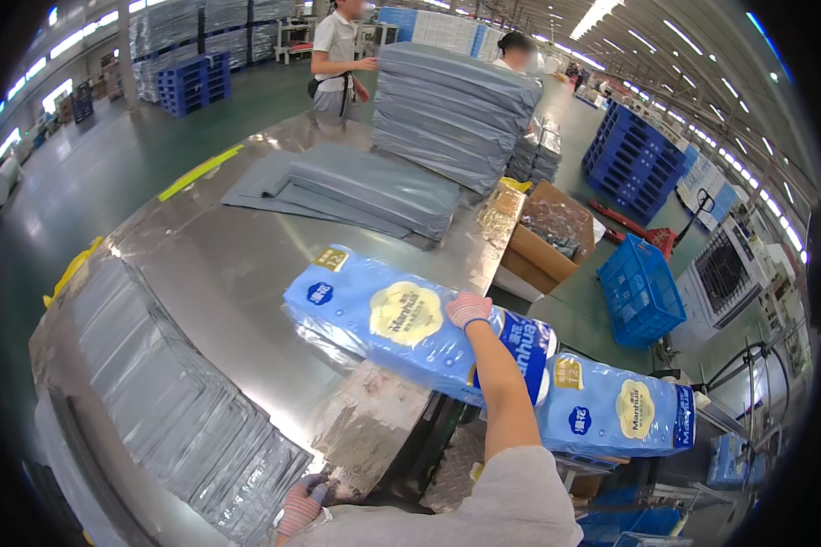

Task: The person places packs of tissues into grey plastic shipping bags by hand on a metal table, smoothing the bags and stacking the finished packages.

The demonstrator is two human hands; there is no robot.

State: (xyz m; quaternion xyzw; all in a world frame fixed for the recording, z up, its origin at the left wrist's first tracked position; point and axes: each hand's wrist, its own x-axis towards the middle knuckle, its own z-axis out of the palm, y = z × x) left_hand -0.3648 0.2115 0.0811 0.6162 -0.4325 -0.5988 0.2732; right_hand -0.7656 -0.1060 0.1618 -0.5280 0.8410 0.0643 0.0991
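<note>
A long blue plastic-wrapped pack of tissues [351, 305] lies across the metal table's near right edge. My right hand [468, 310], in a pink-and-white striped glove, grips its top, the fingers bent over the far side. A second blue tissue pack [602, 401] sits just to the right, on the machine's outfeed. Down at the bottom, my left hand [301, 506] wears a similar glove with dark fingertips. Its fingers are curled together beside the near end of a stack of flat grey plastic bags [169, 392]; whatever they hold is hidden.
More grey bags [365, 187] lie on the metal table [237, 273], before a tall grey bag pile [456, 114]. Two people stand behind it. To the right are an open carton [547, 237], a blue crate [639, 292], blue pallets [631, 162] and an air cooler [725, 273].
</note>
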